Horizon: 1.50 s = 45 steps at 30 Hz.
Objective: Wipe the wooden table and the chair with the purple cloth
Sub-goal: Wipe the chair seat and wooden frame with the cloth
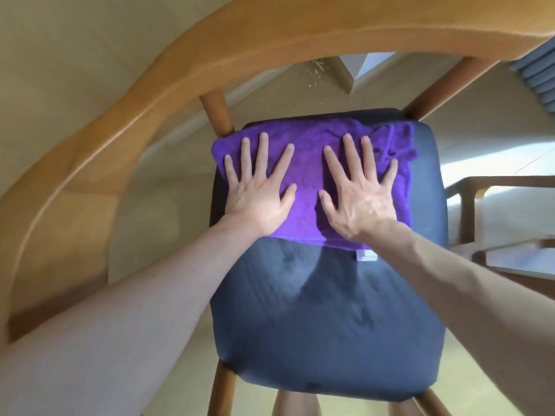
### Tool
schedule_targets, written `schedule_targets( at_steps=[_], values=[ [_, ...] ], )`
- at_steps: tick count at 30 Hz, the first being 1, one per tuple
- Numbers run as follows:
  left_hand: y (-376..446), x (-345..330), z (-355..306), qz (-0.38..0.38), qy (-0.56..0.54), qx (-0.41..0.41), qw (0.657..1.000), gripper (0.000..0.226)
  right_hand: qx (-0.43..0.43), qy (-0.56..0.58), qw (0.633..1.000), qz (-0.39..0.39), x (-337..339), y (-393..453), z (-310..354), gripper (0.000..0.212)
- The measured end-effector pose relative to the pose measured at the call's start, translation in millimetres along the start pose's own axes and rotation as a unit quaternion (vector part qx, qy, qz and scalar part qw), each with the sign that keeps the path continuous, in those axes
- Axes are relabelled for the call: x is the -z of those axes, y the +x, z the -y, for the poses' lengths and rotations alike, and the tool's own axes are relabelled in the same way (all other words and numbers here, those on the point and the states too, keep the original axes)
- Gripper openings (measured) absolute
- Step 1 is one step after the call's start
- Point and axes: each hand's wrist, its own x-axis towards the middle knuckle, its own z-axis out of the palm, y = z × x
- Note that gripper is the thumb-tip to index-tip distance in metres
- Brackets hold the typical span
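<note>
I see the left hand (255,193) and right hand (359,196) flat, fingers (263,151) straight and spread, pressing the purple cloth (306,178), which lies beneath and beyond them on the chair seat (324,319).

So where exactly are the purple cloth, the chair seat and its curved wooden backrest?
purple cloth (309,163): head view, on the bare patch between the two hands.
chair seat (327,319): head view, on the dark cushion's uncovered middle.
curved wooden backrest (270,34): head view, on the top rail.
</note>
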Motion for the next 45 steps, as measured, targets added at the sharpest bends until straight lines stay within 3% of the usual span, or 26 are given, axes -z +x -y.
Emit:
schedule_targets(
  at_steps=[5, 10, 16, 25, 38, 45],
  values=[
    [5.8, -2.9, 6.4, 0.013, 0.013, -0.018, 1.0, 0.073, -0.048, 0.031, 0.998, -0.011, -7.2, 12.1, 15.2, 0.087],
    [18.8, 14.2, 23.8, 0.005, 0.004, -0.018, 1.0, 0.079, 0.004, 0.019, 0.999, -0.031, 1.9, 21.7, -16.6, 0.081],
    [22.9, 18.9, 17.6, 0.017, -0.025, 0.007, 1.0, 0.068, 0.016, -0.021, 0.999, -0.029, 18.0, 41.8, -31.0, 0.072],
    [30.9, 22.8, -18.7, 0.049, -0.017, 0.037, 0.998, 0.068, 0.039, -0.082, 0.996, -0.01, 34.2, 46.7, -44.1, 0.077],
    [86.2, 23.5, -114.1, 0.035, 0.011, -0.018, 0.999, 0.067, -0.067, -0.024, 0.997, -0.02, 44.0, 28.7, -135.2, 0.073],
    [90.4, 19.2, -136.9, 0.029, 0.026, -0.043, 0.998, 0.065, -0.131, 0.055, 0.99, -0.013, 35.3, -3.4, -132.0, 0.08]
  ],
)
